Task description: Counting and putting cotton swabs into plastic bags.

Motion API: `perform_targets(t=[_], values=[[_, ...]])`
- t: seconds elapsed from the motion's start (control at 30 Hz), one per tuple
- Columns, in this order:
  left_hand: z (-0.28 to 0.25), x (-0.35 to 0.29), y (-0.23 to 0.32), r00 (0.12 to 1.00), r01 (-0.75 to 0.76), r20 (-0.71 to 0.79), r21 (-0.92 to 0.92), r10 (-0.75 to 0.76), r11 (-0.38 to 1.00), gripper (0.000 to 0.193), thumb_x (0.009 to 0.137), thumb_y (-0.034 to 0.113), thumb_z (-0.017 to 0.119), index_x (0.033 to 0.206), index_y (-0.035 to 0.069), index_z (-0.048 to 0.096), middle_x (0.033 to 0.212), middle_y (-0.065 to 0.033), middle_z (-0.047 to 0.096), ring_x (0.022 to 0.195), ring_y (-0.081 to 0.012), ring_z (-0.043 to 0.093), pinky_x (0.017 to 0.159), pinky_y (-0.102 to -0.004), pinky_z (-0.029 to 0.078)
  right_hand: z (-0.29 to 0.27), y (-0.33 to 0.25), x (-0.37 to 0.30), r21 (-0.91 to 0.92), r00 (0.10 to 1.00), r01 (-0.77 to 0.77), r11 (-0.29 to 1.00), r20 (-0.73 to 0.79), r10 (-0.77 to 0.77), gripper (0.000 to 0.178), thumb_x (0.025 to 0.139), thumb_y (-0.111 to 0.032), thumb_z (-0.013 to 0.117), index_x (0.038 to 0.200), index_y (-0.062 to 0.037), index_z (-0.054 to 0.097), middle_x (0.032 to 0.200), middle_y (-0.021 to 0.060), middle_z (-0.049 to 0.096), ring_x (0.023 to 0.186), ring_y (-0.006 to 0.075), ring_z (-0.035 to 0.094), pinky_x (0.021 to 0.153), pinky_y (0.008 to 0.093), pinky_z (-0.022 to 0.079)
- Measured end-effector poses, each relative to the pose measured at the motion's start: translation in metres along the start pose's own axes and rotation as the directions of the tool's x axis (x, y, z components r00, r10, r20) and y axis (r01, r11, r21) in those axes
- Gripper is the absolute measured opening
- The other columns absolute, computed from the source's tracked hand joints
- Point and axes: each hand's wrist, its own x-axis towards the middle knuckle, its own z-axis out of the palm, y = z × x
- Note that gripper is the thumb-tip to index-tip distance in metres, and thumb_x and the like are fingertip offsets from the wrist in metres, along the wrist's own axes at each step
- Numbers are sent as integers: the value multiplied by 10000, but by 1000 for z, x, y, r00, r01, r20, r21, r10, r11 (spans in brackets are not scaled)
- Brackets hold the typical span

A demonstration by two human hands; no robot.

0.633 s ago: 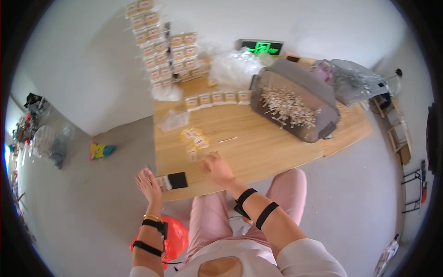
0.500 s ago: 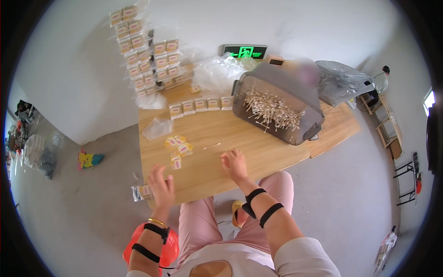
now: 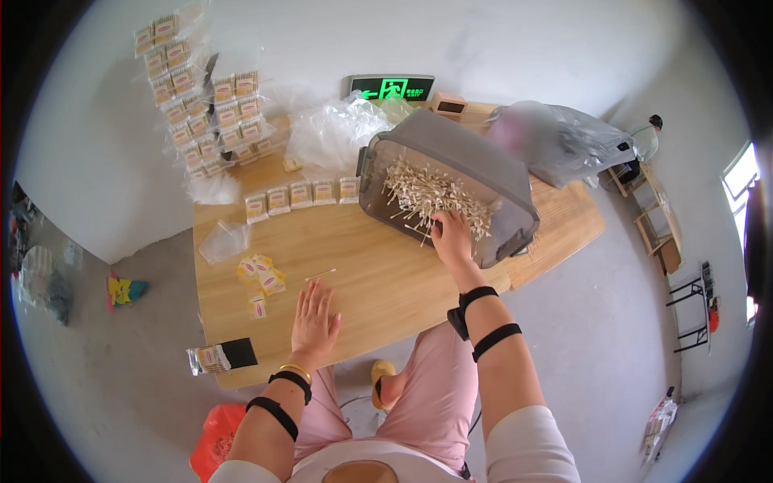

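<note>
A tilted grey translucent bin holds a heap of cotton swabs. My right hand reaches over its near side, fingers curled against the swabs at the heap's near edge; the fingertips are partly hidden. Over the near part of the table, my left hand is open, palm down and fingers stretched, with nothing in it. Just beyond its fingertips lies a single cotton swab. Small yellow-and-white printed cards lie in a loose group to its left.
A row of packed swab packets stands behind the cards. Tall stacks of packets rise at the back left. Clear plastic bags bunch beside the bin. A swab packet and a black pad sit at the near left corner.
My right hand has moved forward and right from the table to the swabs in the bin. My left hand has moved right, uncovering the black pad. The view has shifted right.
</note>
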Motion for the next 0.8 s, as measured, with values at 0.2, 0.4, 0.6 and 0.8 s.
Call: perform_targets(t=[0.2,0.4,0.6,0.8], values=[[-3,2,4,1000,26,-8,-13,-26,1000,547,919,232,592,1418,42,474,1555,-198,387,1484,-357,325,1254,-508,221,27,-1,46,-149,999,17,989,-49,-25,474,805,-77,743,1250,-159,605,1279,114,504,1231,347,493,1040,480,436],[-5,2,5,999,36,10,3,-36,999,521,913,227,594,1388,39,493,1544,-199,398,1474,-362,339,1248,-513,234,44,13,57,-170,993,64,983,-91,-80,346,791,-77,746,1112,-151,640,1211,86,527,1187,313,525,978,482,450],[-7,6,10,1000,29,10,-2,-29,1000,504,911,229,596,1366,30,508,1535,-205,406,1468,-368,343,1243,-520,239,41,21,62,-205,968,163,965,-156,-197,210,791,-59,741,951,-137,630,1058,52,554,1076,276,568,946,462,452],[-9,3,7,999,35,4,-9,-35,999,497,913,232,598,1356,23,516,1536,-209,406,1471,-370,338,1244,-514,233,34,-5,47,-90,954,264,960,-120,-274,113,839,-66,699,903,-110,617,978,62,561,1024,274,585,889,431,467]])
